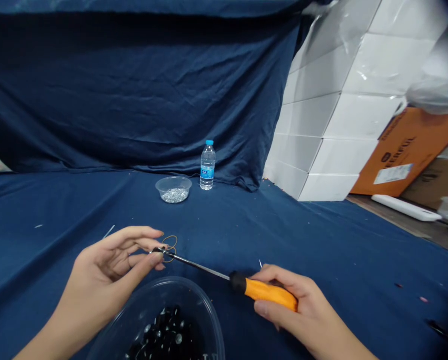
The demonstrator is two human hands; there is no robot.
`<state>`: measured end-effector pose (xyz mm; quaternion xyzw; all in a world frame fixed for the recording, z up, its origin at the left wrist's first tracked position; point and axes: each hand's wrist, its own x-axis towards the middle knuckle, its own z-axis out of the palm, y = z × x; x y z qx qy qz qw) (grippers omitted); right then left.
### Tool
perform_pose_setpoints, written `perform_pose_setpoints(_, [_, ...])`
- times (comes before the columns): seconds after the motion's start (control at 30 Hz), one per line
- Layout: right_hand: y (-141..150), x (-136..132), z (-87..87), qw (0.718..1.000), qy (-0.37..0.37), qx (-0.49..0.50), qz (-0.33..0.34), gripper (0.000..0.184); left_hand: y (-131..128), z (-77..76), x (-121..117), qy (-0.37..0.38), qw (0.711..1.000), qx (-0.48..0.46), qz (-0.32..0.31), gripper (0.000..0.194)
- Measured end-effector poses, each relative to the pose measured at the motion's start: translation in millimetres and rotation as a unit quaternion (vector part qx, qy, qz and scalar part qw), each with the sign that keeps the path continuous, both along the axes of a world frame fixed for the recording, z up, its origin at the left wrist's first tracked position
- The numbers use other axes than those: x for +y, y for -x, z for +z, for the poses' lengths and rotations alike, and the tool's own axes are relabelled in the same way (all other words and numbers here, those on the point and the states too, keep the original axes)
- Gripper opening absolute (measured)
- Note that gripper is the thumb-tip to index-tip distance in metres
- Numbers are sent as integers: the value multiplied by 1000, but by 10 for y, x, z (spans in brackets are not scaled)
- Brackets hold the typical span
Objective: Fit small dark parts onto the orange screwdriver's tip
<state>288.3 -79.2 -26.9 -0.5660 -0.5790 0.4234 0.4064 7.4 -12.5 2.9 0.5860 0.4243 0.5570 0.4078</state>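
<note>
We held the orange-handled screwdriver (pixel 263 290) in our right hand (pixel 287 305), fingers wrapped around its grip. Its shaft lay crosswise, with the tip reaching left into the narrow pinch of our left hand (pixel 107 272), which held a loop of gold wire (pixel 170 248). On our side of the screwdriver sat a plastic bowl (pixel 205 310) of black beads (pixel 167 335); beyond it stood a small bowl (pixel 173 182) of silver bits (pixel 174 196) and a water bottle (pixel 208 167).

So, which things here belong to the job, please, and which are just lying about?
In use: left hand, right hand, orange-handled screwdriver, gold wire loops, clear bowl of black beads.
Lying about: water bottle, bowl of silver pieces, white boxes.
</note>
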Motion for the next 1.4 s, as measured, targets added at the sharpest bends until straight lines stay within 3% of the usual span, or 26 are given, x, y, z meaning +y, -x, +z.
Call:
perform_pose_setpoints(0.07, [11, 0, 36, 994, 82, 55, 51, 43, 12, -6, 14, 0, 1000, -6, -1, 22])
perform_pose_setpoints(0.13, [40, -5, 85, 985, 133, 95, 64, 43, 33, -10, 36, -3, 1000, -6, -10, 22])
perform_pose_setpoints(0.2, [77, -15, 130, 990, 109, 87, 25, 38, 52, -9, 54, -8, 999, 10, -32, 27])
perform_pose_setpoints(0.3, [100, -31, 161, 999, 9, 11, -43, 34, 69, -8, 65, -14, 999, 14, -32, 27])
perform_pose_setpoints(0.37, [83, -42, 152, 999, 8, -6, -35, 28, 83, -13, 73, -17, 1000, 6, -18, 23])
perform_pose_setpoints(0.47, [53, -70, 116, 988, 130, 56, 63, 46, 120, -27, 108, -26, 998, 25, -41, 25])
perform_pose_setpoints(0.53, [65, -94, 96, 976, 180, 92, 87, 51, 133, -30, 127, -32, 997, 36, -54, 28])
perform_pose_setpoints(0.6, [97, -106, 85, 982, 159, 93, 49, 43, 114, -25, 120, -33, 998, 28, -51, 29])
perform_pose_setpoints(0.7, [122, -87, 82, 998, 43, 27, -39, 44, 50, -8, 70, -22, 999, -9, -27, 25])
perform_pose_setpoints(0.8, [74, -50, 86, 997, -41, -31, -52, 24, 19, 1, 39, -6, 1000, -23, -5, 23])
perform_pose_setpoints(0.83, [53, -45, 89, 999, -20, -20, -31, 26, 23, 0, 40, -5, 1000, -15, -10, 25])
perform_pose_setpoints(0.93, [31, -53, 108, 985, 146, 87, 39, 49, 47, -8, 61, -6, 1000, 8, -25, 30])
perform_pose_setpoints(1.0, [58, -64, 127, 970, 196, 138, 42, 47, 46, -14, 63, -6, 1000, 6, -22, 27])
perform_pose_setpoints(1.07, [94, -64, 144, 979, 153, 132, 13, 47, 27, -17, 51, -5, 1000, -5, -15, 23])
perform_pose_setpoints(1.17, [102, -44, 155, 997, 34, 56, -50, 39, -10, -14, 27, -5, 1000, -17, -21, 22])
perform_pose_setpoints(1.23, [73, -32, 151, 998, 9, 20, -65, 32, -25, -9, 23, -1, 999, -27, -19, 21])
perform_pose_setpoints(1.4, [30, -26, 110, 975, 186, 116, 46, 53, -39, 7, 35, 4, 999, -45, -25, 20])
